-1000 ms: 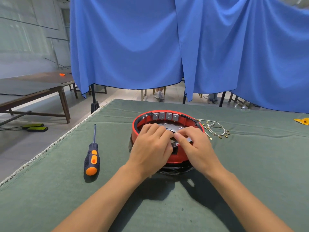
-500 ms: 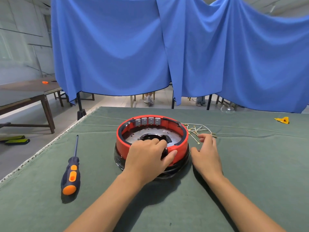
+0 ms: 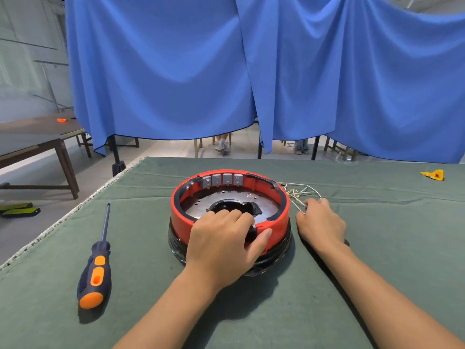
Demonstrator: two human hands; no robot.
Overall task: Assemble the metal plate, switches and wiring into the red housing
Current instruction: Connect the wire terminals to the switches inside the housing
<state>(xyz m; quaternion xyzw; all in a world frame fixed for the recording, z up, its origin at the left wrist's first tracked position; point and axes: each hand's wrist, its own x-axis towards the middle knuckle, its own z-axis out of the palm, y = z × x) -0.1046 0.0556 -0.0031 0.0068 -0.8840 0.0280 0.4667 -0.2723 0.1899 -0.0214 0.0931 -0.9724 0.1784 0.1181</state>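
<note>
L hand (image 3: 221, 238) on red housing (image 3: 276, 222); green cloth table (image 3: 377, 248); blue curtains (image 3: 176, 71) behind.

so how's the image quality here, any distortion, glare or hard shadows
Head view: wide-angle bend, table edges and curtain bow outward. Soft light from above; blurred shadows under the forearms, housing and screwdriver. Mild sheen on the metal plate, no harsh glare. Wires at the right hand are too fine to resolve.
</note>
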